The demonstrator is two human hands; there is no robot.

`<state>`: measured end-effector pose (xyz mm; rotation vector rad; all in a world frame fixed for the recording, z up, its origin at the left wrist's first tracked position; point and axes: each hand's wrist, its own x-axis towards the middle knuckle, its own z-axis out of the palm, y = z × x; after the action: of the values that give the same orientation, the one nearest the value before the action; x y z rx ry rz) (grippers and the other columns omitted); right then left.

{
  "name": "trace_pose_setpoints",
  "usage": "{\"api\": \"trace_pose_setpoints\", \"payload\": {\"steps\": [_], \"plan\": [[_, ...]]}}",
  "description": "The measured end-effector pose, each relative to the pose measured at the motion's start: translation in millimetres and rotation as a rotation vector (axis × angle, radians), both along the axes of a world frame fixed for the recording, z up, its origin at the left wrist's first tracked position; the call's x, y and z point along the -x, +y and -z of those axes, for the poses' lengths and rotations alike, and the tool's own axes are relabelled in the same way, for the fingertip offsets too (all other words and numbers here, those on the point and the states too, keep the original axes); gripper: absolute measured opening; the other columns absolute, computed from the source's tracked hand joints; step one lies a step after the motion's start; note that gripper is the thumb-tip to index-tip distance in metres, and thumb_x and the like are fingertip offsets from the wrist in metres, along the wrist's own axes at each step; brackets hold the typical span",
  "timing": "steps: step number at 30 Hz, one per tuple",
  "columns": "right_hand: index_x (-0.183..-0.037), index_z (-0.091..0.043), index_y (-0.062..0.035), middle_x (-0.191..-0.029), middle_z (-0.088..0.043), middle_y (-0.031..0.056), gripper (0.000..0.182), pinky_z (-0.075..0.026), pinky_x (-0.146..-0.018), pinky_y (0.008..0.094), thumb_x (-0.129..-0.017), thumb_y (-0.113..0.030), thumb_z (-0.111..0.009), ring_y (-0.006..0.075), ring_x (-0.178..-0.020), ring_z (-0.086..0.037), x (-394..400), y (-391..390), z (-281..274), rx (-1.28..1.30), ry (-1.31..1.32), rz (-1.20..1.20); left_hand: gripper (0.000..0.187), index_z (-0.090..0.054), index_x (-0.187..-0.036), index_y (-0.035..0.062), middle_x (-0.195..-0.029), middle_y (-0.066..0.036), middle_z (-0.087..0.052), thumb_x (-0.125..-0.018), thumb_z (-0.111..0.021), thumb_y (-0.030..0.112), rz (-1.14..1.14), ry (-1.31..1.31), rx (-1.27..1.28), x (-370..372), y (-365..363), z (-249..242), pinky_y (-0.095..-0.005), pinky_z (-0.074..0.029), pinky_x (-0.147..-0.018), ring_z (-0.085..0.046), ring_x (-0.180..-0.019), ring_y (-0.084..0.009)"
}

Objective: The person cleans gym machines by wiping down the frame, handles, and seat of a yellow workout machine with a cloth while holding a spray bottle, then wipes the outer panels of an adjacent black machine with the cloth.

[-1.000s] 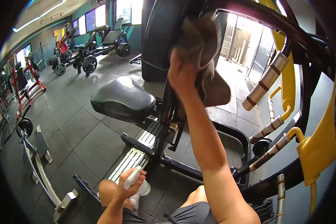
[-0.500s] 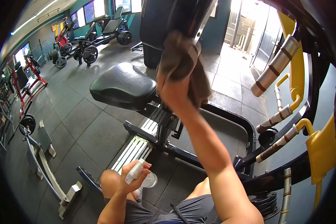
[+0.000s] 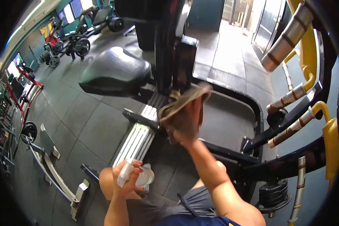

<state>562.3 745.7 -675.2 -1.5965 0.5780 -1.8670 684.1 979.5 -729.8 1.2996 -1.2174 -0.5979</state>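
Note:
My left hand [image 3: 129, 185] is wrapped around the neck of a spray bottle [image 3: 147, 175], with a white trigger head and a clear body. It is held low, over my bent knee. My right hand [image 3: 189, 124], blurred by motion, grips a brown cloth [image 3: 186, 101] that is bunched and partly folded over it. The cloth overlaps the lower part of a black upright post [image 3: 164, 56] on the exercise machine. Left of the post is the machine's padded black seat [image 3: 116, 73].
A black floor frame [image 3: 248, 100] curves around to the right. Yellow arms with taped metal handles [image 3: 290, 37] stand along the right side. A slotted metal rail [image 3: 135, 141] runs below the seat. At left lies a low metal stand [image 3: 60, 177]; benches and weight plates [image 3: 83, 47] are farther back.
My right hand and the cloth have moved down from the black backrest pad to the base of the post. My left hand still holds the spray bottle, and the view has shifted.

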Motion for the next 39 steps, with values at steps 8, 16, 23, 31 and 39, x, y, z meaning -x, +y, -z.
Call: {"api": "trace_pose_setpoints", "payload": {"steps": [8, 16, 23, 31, 39], "plan": [[-0.117, -0.055, 0.0063, -0.105, -0.063, 0.0173, 0.049, -0.045, -0.092, 0.0381, -0.104, -0.038, -0.038, 0.0254, -0.101, -0.059, 36, -156, 63, -0.188, 0.231, 0.076, 0.017, -0.064, -0.089, -0.0049, -0.092, -0.017, -0.067, -0.088, -0.066, 0.012, 0.045, -0.034, -0.013, -2, 1, -11, -0.0287, -0.054, -0.067, -0.068, -0.074, -0.0171], [-0.110, -0.058, 0.0007, -0.099, -0.064, 0.0124, 0.039, -0.047, -0.084, 0.0365, -0.099, -0.033, -0.043, 0.0229, -0.092, -0.059, -10, -101, 212, -0.705, -0.131, -0.161, 0.014, -0.064, -0.091, -0.0043, -0.095, -0.016, -0.068, -0.088, -0.067, 0.009, 0.046, 0.078, -0.005, -3, -1, -1, -0.0281, -0.055, -0.067, -0.068, -0.072, -0.0166], [-0.104, -0.061, -0.0041, -0.094, -0.064, 0.0081, 0.030, -0.049, -0.077, 0.0350, -0.095, -0.030, -0.048, 0.0207, -0.084, -0.059, -11, -97, 222, -0.970, -0.307, -0.484, 0.016, -0.064, -0.090, -0.0038, -0.093, -0.015, -0.068, -0.089, -0.067, 0.012, 0.062, -0.065, 0.016, -8, 0, 4, -0.0280, -0.055, -0.067, -0.068, -0.073, -0.0165], [-0.097, -0.064, -0.0097, -0.088, -0.064, 0.0032, 0.020, -0.051, -0.069, 0.0333, -0.090, -0.025, -0.054, 0.0183, -0.074, -0.059, 12, -92, 183, -0.950, -0.436, -0.477, 0.020, -0.064, -0.090, -0.0044, -0.092, -0.017, -0.067, -0.089, -0.066, 0.015, 0.019, -0.027, 0.011, -14, 6, -3, -0.0269, -0.054, -0.061, -0.068, -0.068, -0.0175], [-0.097, -0.062, -0.0108, -0.087, -0.062, 0.0020, 0.022, -0.050, -0.064, 0.0298, -0.094, -0.031, -0.054, 0.0155, -0.072, -0.057, -21, -115, 216, -0.631, -0.158, -0.335, 0.022, -0.063, -0.090, -0.0043, -0.093, -0.019, -0.066, -0.090, -0.065, 0.018, 0.119, -0.039, 0.030, -2, -12, 3, -0.0287, -0.054, -0.063, -0.067, -0.067, -0.0181]]}}
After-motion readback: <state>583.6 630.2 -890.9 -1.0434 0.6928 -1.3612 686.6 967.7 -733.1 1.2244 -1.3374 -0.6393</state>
